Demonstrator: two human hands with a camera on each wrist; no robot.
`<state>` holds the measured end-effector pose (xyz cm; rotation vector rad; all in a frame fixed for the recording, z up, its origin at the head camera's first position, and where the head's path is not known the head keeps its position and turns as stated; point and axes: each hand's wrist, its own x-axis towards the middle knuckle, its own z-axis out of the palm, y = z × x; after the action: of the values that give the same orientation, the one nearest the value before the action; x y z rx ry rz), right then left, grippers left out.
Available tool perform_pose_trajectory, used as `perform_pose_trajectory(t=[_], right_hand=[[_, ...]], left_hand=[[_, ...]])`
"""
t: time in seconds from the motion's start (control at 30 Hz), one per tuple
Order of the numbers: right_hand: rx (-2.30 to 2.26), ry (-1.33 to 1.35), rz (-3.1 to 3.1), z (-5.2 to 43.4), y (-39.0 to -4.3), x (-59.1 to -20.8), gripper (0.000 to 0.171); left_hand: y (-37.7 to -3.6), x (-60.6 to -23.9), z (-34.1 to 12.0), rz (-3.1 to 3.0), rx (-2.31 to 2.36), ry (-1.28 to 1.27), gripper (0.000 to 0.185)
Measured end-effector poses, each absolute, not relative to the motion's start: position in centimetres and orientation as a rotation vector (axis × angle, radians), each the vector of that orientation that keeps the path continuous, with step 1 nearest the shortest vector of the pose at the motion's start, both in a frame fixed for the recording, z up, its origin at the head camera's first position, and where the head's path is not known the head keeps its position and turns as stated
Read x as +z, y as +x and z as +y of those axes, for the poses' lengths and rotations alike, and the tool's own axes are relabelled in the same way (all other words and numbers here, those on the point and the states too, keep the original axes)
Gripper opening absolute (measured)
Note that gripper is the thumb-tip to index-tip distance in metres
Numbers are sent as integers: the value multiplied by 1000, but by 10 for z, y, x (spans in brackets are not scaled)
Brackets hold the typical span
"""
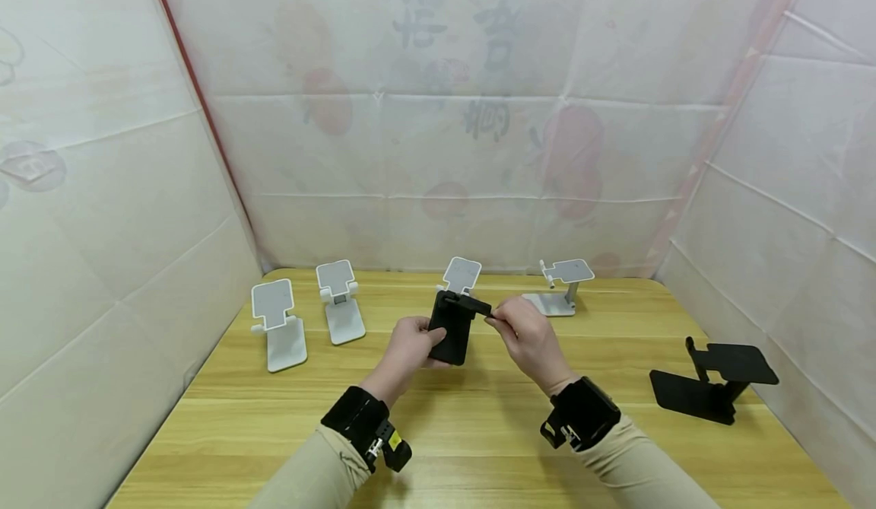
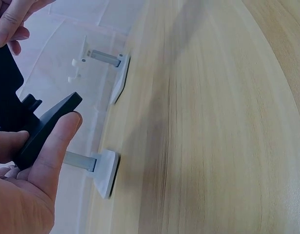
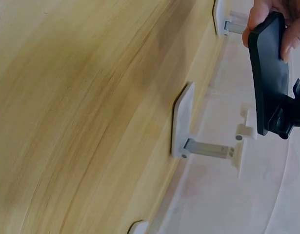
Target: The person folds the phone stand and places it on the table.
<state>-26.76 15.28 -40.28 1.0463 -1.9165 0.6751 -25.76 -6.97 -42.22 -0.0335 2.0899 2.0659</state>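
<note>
Going left to right: two white phone stands (image 1: 278,325) (image 1: 340,300) sit at the back left of the wooden table (image 1: 479,433). Your left hand (image 1: 405,348) grips the base of the black phone stand (image 1: 453,326), held up above the table's middle, fingers curled round it. Your right hand (image 1: 528,338) pinches its hinged plate. Two more white stands (image 1: 461,275) (image 1: 563,284) sit behind, and another black stand (image 1: 715,380) is far right. The faded characters on the backdrop sheet (image 1: 452,30) are too blurry to read.
</note>
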Motion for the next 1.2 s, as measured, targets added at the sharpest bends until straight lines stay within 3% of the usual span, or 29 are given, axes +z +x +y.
perform_pose_trajectory(t=[0.8,1.2], right_hand=[[632,1087,-1939,153,-265,-409,15],[606,1121,-1918,151,-263,-408,21]], left_hand=[[-259,-421,-69,2014,2095,-33,32],[-258,-420,-69,1958,2138,-9,31]])
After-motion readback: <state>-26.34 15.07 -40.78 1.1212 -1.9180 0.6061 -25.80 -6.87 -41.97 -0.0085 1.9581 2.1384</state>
